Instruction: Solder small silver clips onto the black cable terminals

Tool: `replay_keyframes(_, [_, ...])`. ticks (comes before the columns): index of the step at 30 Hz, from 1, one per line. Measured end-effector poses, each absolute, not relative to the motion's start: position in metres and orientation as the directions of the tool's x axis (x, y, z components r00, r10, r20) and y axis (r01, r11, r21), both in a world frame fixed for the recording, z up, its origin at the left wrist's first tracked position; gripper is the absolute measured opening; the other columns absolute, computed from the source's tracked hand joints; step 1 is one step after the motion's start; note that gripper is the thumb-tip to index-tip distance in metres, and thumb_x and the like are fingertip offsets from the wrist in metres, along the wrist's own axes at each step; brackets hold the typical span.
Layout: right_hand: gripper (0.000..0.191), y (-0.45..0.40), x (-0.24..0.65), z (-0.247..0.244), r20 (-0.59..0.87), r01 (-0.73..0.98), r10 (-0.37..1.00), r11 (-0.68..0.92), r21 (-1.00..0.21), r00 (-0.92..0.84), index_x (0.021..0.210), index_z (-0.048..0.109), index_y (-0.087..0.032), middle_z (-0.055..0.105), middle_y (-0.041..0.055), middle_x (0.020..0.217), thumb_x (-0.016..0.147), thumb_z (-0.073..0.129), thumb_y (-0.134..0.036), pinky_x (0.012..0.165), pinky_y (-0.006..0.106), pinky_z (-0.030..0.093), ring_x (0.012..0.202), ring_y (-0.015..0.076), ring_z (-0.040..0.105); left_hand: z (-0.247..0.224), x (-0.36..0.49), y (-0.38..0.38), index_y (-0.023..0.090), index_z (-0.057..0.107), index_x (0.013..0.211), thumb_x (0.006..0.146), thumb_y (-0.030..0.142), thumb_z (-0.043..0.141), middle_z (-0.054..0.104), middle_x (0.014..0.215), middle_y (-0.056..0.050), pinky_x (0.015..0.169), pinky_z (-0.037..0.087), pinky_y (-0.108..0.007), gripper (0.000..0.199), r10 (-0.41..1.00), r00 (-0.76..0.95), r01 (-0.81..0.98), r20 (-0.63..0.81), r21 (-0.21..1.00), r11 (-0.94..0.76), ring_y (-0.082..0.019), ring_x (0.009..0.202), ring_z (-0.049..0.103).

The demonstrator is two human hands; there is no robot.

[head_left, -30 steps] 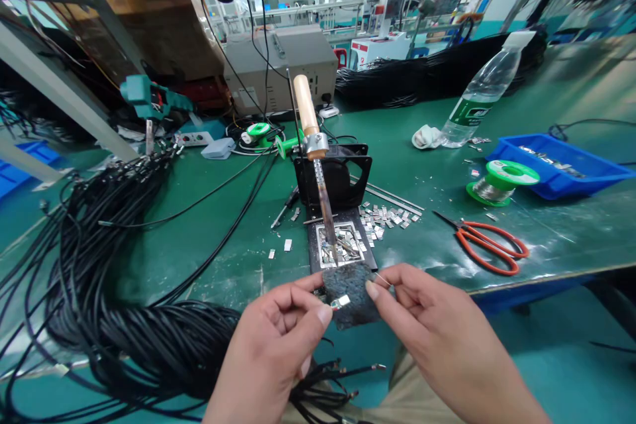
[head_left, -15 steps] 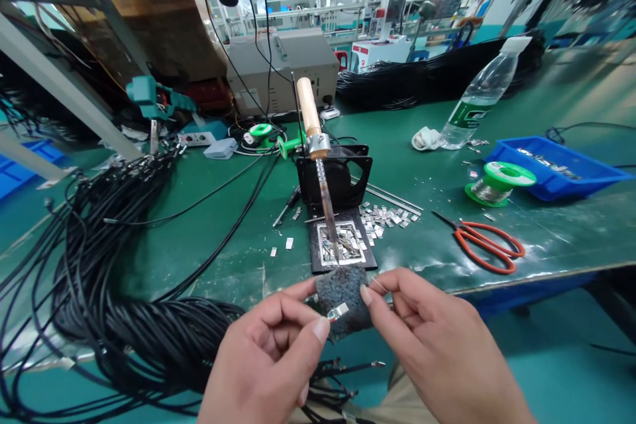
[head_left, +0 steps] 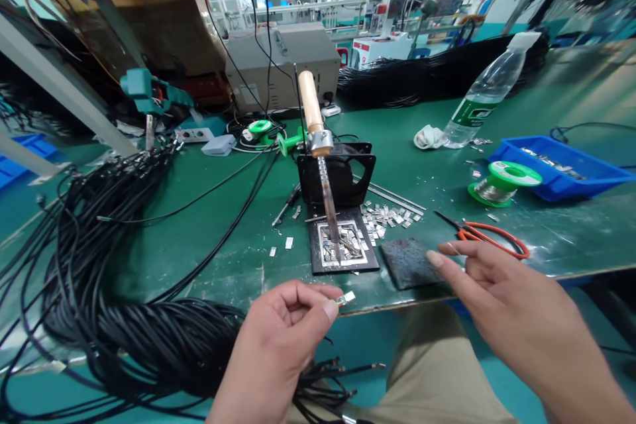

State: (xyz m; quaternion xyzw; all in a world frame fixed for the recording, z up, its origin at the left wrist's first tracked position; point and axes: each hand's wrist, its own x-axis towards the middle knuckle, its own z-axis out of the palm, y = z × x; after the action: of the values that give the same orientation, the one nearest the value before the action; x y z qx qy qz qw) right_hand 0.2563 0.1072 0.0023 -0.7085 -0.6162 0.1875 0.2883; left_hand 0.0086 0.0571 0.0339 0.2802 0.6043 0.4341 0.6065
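Note:
My left hand [head_left: 285, 338] pinches a small metal plug connector [head_left: 346, 298] between thumb and forefinger, its silver end pointing up and right. At the bench's front edge is a dark, rough, square pad [head_left: 410, 264]. My right hand [head_left: 501, 305] has its thumb and forefinger closed at the pad's right edge; a thin wire shows faintly by these fingers. Beyond my left hand, a soldering iron [head_left: 322, 179] with a wooden handle points tip down in its stand, over a framed tray [head_left: 322, 264] of metal bits. A small black fan [head_left: 360, 175] stands behind it.
Orange-handled scissors [head_left: 497, 238] lie beyond my right hand. A green solder spool [head_left: 504, 182], blue bin [head_left: 591, 172] and water bottle [head_left: 484, 96] stand farther right. Small metal connector pieces [head_left: 392, 215] lie right of the tray. Black cables [head_left: 149, 338] hang over the bench edge at left.
My right hand has moved right, and the dark pad has gone with it, away from the connector. My left hand, still pinching the connector, has shifted slightly right and up.

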Motion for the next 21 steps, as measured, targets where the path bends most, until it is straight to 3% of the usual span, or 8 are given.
replay_keyframes(4, [0.041, 0.087, 0.233, 0.012, 0.044, 0.587, 0.992, -0.034, -0.809, 0.120, 0.100, 0.069, -0.024, 0.056, -0.0026, 0.061, 0.092, 0.059, -0.063, 0.050, 0.026, 0.044, 0.055, 0.0165, 0.054, 0.032, 0.011, 0.064, 0.014, 0.065, 0.064, 0.070, 0.041, 0.087, 0.072, 0.092, -0.006, 0.050, 0.025, -0.023, 0.035, 0.862, -0.078, -0.213, -0.500, 0.853, 0.476, -0.004, 0.051, 0.032])
replay_keyframes(6, [0.037, 0.076, 0.212, 0.015, -0.032, 0.516, 0.997, -0.066, -0.854, 0.075, 0.089, 0.069, -0.023, 0.060, -0.0003, 0.065, 0.093, 0.060, -0.059, 0.049, 0.025, 0.040, 0.057, 0.0157, 0.053, 0.030, 0.011, 0.065, 0.015, 0.066, 0.065, 0.071, 0.041, 0.087, 0.071, 0.088, -0.004, 0.049, 0.023, -0.024, 0.034, 0.866, -0.071, -0.200, -0.495, 0.858, 0.474, -0.005, 0.052, 0.031])
replay_keyframes(9, [0.038, 0.072, 0.189, 0.015, -0.143, 0.382, 0.984, -0.093, -0.920, -0.104, 0.083, 0.070, -0.022, 0.056, -0.0007, 0.063, 0.095, 0.060, -0.057, 0.048, 0.023, 0.039, 0.055, 0.0137, 0.047, 0.028, 0.010, 0.066, 0.015, 0.068, 0.066, 0.072, 0.039, 0.086, 0.071, 0.086, -0.005, 0.054, 0.031, -0.025, 0.031, 0.878, -0.060, -0.173, -0.474, 0.872, 0.459, -0.008, 0.058, 0.041])
replay_keyframes(13, [0.039, 0.082, 0.175, 0.009, -0.136, 0.195, 0.971, -0.098, -0.976, -0.198, 0.080, 0.068, -0.020, 0.047, -0.0032, 0.058, 0.098, 0.056, -0.053, 0.045, 0.021, 0.038, 0.051, 0.0117, 0.040, 0.028, 0.008, 0.069, 0.016, 0.068, 0.066, 0.072, 0.040, 0.086, 0.072, 0.086, -0.006, 0.065, 0.039, -0.026, 0.031, 0.878, -0.041, -0.196, -0.477, 0.865, 0.461, -0.014, 0.073, 0.055])
replay_keyframes(21, [0.043, 0.083, 0.156, 0.003, -0.144, 0.134, 0.986, -0.133, -0.982, -0.081, 0.071, 0.057, -0.020, 0.033, -0.0065, 0.053, 0.098, 0.055, -0.053, 0.040, 0.022, 0.023, 0.048, 0.0102, 0.027, 0.033, 0.011, 0.081, 0.017, 0.065, 0.064, 0.073, 0.037, 0.083, 0.063, 0.069, 0.000, 0.052, 0.027, -0.026, 0.028, 0.872, -0.043, -0.207, -0.487, 0.859, 0.469, -0.009, 0.056, 0.035])
